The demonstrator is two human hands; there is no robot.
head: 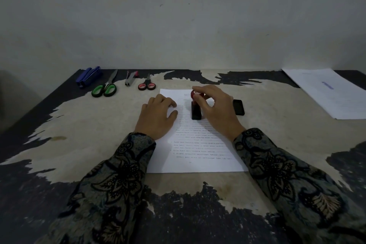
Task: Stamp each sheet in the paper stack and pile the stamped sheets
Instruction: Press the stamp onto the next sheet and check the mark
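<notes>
On the sheet (198, 144), left hand (156, 117) presses flat while right hand (215, 109) pinches the upright stamp (196, 110)

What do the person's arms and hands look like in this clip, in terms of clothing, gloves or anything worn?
Both hands, the left hand and the right hand, are bare: no gloves, and no rings or watch can be seen. Both arms wear long sleeves reaching the wrists, the left sleeve and the right sleeve, in a dark batik-style fabric with large flower and leaf motifs in muted olive and tan on black.
</notes>
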